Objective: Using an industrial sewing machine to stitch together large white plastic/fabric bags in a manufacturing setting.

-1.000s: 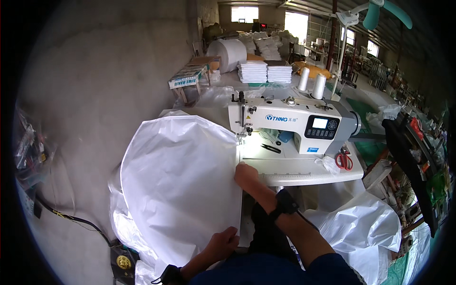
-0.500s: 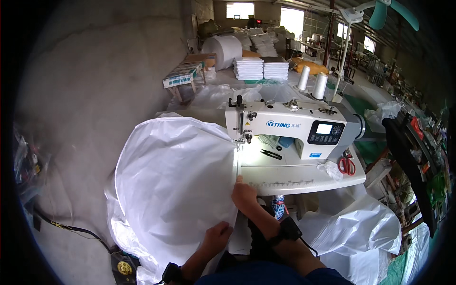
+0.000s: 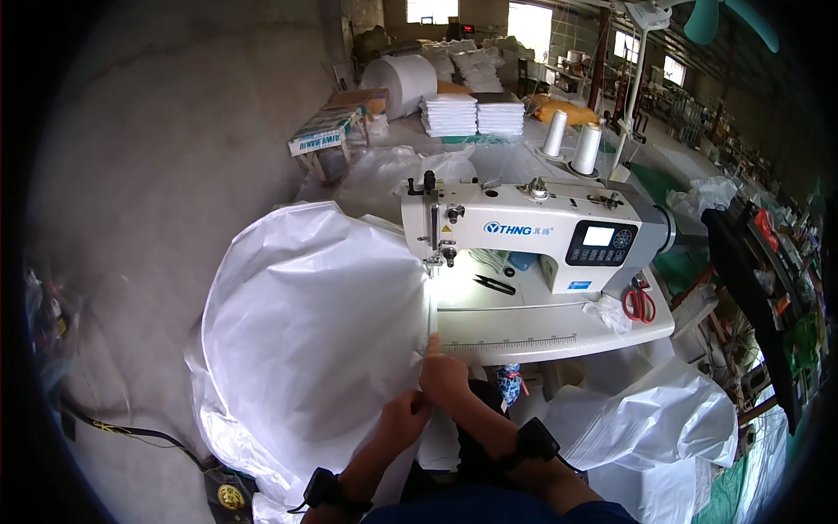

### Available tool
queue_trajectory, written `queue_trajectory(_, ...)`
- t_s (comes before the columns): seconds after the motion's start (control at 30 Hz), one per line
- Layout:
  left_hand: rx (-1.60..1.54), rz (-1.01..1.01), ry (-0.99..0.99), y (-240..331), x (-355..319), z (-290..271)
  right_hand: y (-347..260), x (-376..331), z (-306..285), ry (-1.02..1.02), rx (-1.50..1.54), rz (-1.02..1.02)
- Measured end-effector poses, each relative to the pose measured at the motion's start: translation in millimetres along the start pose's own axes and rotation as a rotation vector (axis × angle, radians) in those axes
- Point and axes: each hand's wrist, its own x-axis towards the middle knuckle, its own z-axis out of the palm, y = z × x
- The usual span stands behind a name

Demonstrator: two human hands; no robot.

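A large white plastic sheet, rounded and puffed up, lies left of the white sewing machine and passes under its lit needle end. My right hand grips the sheet's right edge below the needle, its index finger stretched along the edge toward the machine. Just below and left of it, my left hand is closed on the same edge, fingers curled, close against the right hand. Some fingertips are hidden by the hands and the folds.
Black thread snips and red-handled scissors lie on the machine bed. Two white thread cones stand behind. More plastic sheeting hangs at the lower right. White stacks and a large roll are farther back.
My left hand has come up close to the right hand along the sheet's edge. The sheet's upper part has shifted and creased more. The whole view has moved slightly.
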Motion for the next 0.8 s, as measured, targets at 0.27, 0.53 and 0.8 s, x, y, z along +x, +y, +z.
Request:
queue_trajectory(0.27,-0.012,0.041,0.064,2.9,14.5,-18.0,1.1,22.8,-5.4,0.031,-0.060,-0.032)
queue_trajectory(0.53,0.124,0.271,0.340,9.4,24.1,-49.8,10.1,77.9,-9.7,0.022,-0.177,-0.021)
queue_trajectory(0.8,0.188,0.559,0.456,0.6,34.1,-73.0,13.8,124.0,-8.3,0.067,-0.165,0.040)
